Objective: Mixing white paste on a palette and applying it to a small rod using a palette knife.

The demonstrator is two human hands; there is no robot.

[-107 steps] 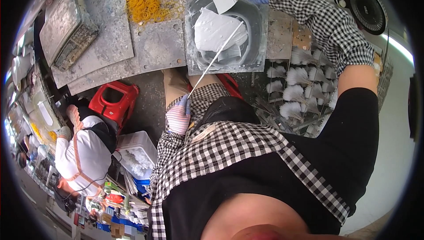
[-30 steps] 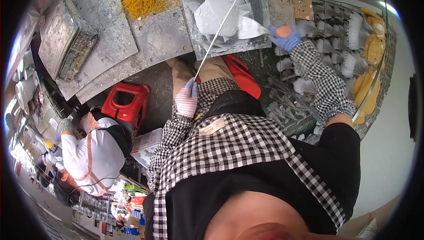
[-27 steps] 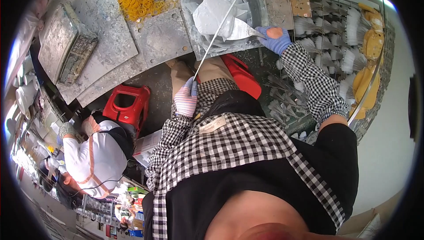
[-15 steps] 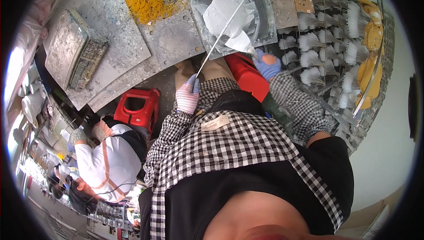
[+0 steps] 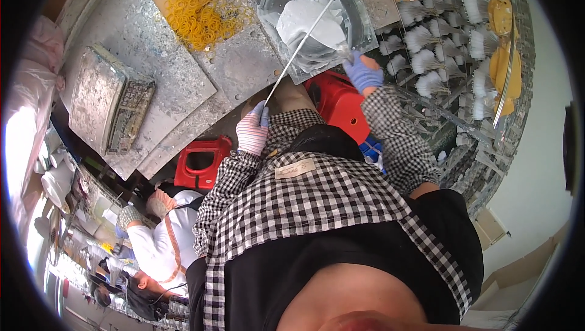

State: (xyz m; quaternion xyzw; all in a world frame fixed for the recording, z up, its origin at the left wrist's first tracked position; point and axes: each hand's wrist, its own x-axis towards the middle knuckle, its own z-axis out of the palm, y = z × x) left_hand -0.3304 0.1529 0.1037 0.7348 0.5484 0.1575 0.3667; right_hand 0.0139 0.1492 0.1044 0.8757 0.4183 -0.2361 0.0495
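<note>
My left hand [image 5: 253, 129], in a red-and-white striped glove with bluish fingertips, is closed on the lower end of a thin white stick [image 5: 294, 58]. The stick slants up and right, its far end over a grey basin [image 5: 266, 32]. A heap of thick white paste [image 5: 308, 20] fills the basin's middle. My right hand [image 5: 365, 74], in a blue glove with a bare patch at the back, grips a short flat tool coated in white [image 5: 345, 52] at the basin's near right rim. The tool's front end merges with the paste, so its exact kind is unclear.
Yellow rubber bands [image 5: 198, 17] lie on cardboard at the back left. A paint-crusted block [image 5: 100, 102] rests on the bench. Rows of white fan-shaped tufts [image 5: 420, 37] fill a rack at right. Red stools [image 5: 338, 104] stand below. Another person [image 5: 164, 245] works at lower left.
My right hand has moved slightly up and left, bringing the flat tool from in front of the paste against it. The left hand still holds the stick. The whole view has turned slightly.
</note>
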